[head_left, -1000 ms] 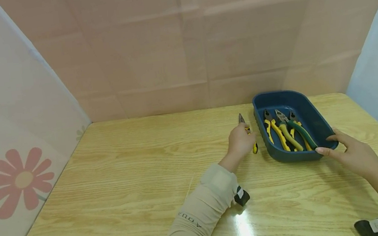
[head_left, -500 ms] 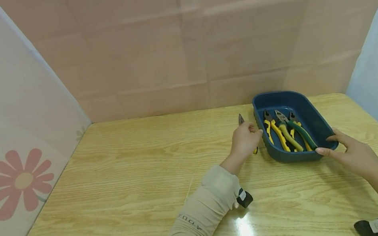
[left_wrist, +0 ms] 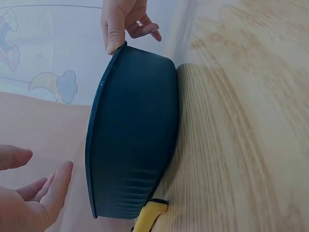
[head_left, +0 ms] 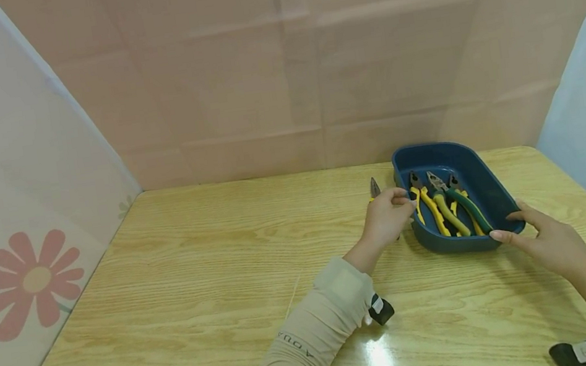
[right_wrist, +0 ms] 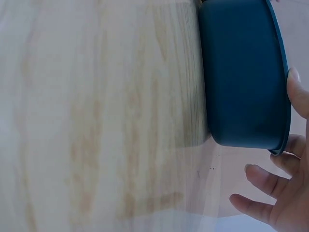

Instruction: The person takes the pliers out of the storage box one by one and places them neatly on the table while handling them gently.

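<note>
Since the earlier head frames, the left hand [head_left: 386,218] has moved a little to the right, away from the loose pliers [head_left: 374,185] and up to the left rim of the blue bin [head_left: 453,244]; the bin and the right hand [head_left: 551,242] have stayed in place. The fingers of the left hand are released and hold nothing; in the left wrist view they are spread apart beside the rim. The right hand grasps the near right corner of the bin between thumb and fingers.

The bin stands on the counter [head_left: 196,253], at the right of the frame. The loose pliers lie just left of it, tip toward the top, handles mostly hidden by the left hand. Inside the bin are green-handled pliers [head_left: 471,208] in the middle, yellow-handled pliers [head_left: 435,213] at left, and another yellow pair [head_left: 454,181], partly covered, at right.
</note>
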`<act>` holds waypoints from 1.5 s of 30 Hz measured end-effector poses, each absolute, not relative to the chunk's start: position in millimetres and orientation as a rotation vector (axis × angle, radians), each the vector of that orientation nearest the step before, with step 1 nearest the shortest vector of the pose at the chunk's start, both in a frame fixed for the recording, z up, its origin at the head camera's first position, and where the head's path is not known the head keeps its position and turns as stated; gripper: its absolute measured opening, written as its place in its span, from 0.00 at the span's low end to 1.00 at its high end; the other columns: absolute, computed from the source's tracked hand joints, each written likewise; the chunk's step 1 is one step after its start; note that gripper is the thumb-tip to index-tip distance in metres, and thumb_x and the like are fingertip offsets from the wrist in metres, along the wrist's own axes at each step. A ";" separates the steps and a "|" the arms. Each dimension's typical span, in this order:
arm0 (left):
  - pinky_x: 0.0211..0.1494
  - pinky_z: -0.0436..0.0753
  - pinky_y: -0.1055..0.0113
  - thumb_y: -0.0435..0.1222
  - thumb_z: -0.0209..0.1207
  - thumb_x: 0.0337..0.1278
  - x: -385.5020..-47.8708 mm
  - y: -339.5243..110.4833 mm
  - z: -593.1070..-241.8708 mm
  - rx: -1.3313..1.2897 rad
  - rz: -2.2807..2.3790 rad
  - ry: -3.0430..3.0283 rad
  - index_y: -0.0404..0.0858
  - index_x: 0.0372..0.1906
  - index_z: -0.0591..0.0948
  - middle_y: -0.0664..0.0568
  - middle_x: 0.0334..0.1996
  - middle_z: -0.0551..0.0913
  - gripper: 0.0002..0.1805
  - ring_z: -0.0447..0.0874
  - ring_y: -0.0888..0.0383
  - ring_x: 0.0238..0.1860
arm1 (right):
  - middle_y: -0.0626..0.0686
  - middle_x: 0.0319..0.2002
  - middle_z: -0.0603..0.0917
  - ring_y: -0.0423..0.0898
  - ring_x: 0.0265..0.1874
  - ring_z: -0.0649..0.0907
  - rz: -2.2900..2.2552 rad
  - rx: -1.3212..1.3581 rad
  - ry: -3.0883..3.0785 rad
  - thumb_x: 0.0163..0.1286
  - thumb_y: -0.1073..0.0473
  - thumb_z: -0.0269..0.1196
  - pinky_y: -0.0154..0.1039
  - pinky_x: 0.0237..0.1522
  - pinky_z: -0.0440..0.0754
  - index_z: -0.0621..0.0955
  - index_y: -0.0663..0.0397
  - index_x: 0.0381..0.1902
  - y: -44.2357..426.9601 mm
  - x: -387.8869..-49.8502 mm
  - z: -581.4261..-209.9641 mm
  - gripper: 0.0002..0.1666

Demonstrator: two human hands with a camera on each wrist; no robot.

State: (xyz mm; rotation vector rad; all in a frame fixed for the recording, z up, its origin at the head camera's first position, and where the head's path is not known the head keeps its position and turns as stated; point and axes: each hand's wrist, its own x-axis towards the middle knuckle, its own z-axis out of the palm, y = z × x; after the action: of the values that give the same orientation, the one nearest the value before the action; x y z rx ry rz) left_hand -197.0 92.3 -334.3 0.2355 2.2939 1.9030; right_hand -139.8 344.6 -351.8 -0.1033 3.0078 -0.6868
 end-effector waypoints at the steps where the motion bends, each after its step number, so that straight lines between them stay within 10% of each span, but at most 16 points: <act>1: 0.32 0.77 0.71 0.36 0.55 0.53 -196.5 92.9 -334.3 0.234 1.920 2.266 0.38 0.48 0.74 0.58 0.31 0.74 0.16 0.78 0.60 0.29 | 0.65 0.64 0.38 0.75 0.44 0.61 -0.687 -0.102 3.007 0.62 0.41 0.50 0.61 0.29 0.65 0.60 0.74 0.57 344.8 -139.8 -352.0 0.41; 45: 0.27 0.77 0.74 0.38 0.56 0.52 -192.9 116.2 -326.7 0.322 1.775 2.219 0.40 0.49 0.73 0.58 0.30 0.74 0.17 0.77 0.63 0.23 | 0.64 0.64 0.37 0.76 0.46 0.58 -0.687 -0.101 3.005 0.62 0.40 0.50 0.67 0.35 0.60 0.60 0.74 0.56 342.4 -140.7 -351.1 0.42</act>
State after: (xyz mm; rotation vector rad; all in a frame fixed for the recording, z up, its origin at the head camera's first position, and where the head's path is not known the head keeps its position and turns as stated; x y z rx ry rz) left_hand -192.9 116.2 -326.7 0.3223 2.2186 1.7754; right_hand -140.7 342.4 -351.1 -0.1009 3.0051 -0.6868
